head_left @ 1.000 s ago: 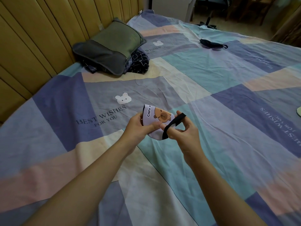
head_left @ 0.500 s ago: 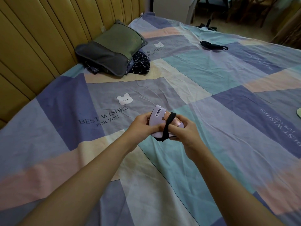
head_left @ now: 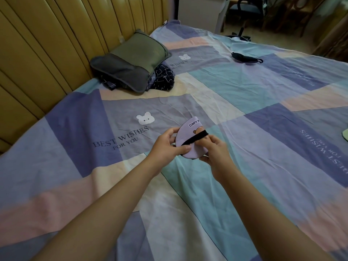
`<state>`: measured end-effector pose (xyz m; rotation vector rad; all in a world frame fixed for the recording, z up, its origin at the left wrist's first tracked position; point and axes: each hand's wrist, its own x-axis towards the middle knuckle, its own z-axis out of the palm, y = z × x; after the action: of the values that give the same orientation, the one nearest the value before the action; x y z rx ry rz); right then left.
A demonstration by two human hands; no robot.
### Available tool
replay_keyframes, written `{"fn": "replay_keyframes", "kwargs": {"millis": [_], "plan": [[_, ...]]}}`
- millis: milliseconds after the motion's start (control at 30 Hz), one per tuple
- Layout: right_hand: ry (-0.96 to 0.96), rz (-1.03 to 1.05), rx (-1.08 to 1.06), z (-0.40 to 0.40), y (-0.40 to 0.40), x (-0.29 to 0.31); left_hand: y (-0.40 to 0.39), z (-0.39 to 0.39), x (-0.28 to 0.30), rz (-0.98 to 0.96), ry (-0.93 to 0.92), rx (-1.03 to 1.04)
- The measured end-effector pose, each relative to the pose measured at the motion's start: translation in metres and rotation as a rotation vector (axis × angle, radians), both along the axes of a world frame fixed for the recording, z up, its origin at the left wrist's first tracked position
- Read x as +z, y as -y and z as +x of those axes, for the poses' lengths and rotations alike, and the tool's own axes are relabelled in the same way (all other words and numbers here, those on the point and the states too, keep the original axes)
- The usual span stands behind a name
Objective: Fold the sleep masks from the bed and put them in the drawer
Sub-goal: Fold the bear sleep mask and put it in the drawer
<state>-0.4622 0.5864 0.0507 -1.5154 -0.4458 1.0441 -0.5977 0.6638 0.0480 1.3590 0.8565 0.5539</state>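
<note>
A folded lilac sleep mask [head_left: 190, 135] with a brown cartoon animal and the letters "CAPY" is held above the bed between both hands. Its black elastic strap [head_left: 195, 141] runs across the front of the fold. My left hand [head_left: 167, 146] pinches the mask's left side with the thumb on its face. My right hand [head_left: 214, 149] grips the right side and presses the strap with its fingers. A second, black sleep mask [head_left: 244, 57] lies flat on the far part of the bed. No drawer is in view.
The patchwork bedspread [head_left: 263, 147] covers the whole bed. A green and grey pillow [head_left: 131, 59] lies on dark checked cloth [head_left: 162, 79] by the yellow padded headboard [head_left: 56, 44]. A pale object [head_left: 345, 137] shows at the right edge. A chair [head_left: 246, 8] stands beyond the bed.
My right hand has pulled the black strap over the folded lilac mask, from a loose loop beside it to a band lying across its front. The mask has turned in my hands.
</note>
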Motion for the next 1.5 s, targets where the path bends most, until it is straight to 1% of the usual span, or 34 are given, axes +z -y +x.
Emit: {"fn": "replay_keyframes", "kwargs": {"millis": [100,200,333,433,567,700,767,833,967,1000,1067,1133,1200,1300,1367,1433,1500], "plan": [[0.008,-0.035,0.071,0.004,0.002,0.000,-0.003,-0.005,-0.002,0.002,0.007,-0.013],[0.082,-0.029,0.108,0.007,0.005,-0.001,-0.004,-0.007,-0.004,0.024,-0.021,-0.003],[0.278,0.043,0.005,0.001,0.007,-0.004,-0.005,-0.008,-0.008,0.036,-0.089,0.028],[0.330,0.102,-0.011,0.000,0.009,-0.003,-0.006,-0.009,-0.007,0.038,-0.119,0.045],[0.397,0.146,0.084,-0.001,0.012,-0.003,-0.008,-0.013,-0.004,-0.073,0.002,0.047],[0.589,0.189,0.149,-0.007,0.011,-0.005,-0.010,-0.018,-0.005,-0.079,0.035,0.059],[0.691,0.217,0.199,-0.010,0.012,-0.005,-0.010,-0.021,-0.008,-0.069,0.037,0.092],[0.753,0.235,0.239,-0.010,0.014,-0.006,-0.012,-0.024,-0.011,-0.070,0.050,0.147],[0.856,0.323,0.283,-0.017,0.014,-0.007,-0.012,-0.029,-0.016,-0.151,0.118,0.241],[0.848,0.334,0.280,-0.021,0.013,-0.008,-0.011,-0.030,-0.017,-0.186,0.138,0.259],[0.763,0.315,0.250,-0.030,0.007,-0.007,-0.010,-0.034,-0.018,-0.233,0.176,0.284],[0.690,0.309,0.214,-0.040,0.001,-0.008,-0.009,-0.040,-0.019,-0.232,0.185,0.288],[0.661,0.318,0.214,-0.049,-0.006,-0.007,-0.009,-0.051,-0.019,-0.216,0.165,0.291],[0.686,0.311,0.290,-0.062,-0.013,-0.007,-0.011,-0.077,-0.020,-0.209,0.096,0.323],[0.695,0.309,0.346,-0.071,-0.016,-0.008,-0.013,-0.101,-0.021,-0.200,0.038,0.405],[0.646,0.311,0.377,-0.081,-0.018,-0.008,-0.009,-0.130,-0.020,-0.169,-0.019,0.491],[0.556,0.302,0.391,-0.092,-0.019,-0.009,-0.001,-0.159,-0.021,-0.050,-0.142,0.532]]}}
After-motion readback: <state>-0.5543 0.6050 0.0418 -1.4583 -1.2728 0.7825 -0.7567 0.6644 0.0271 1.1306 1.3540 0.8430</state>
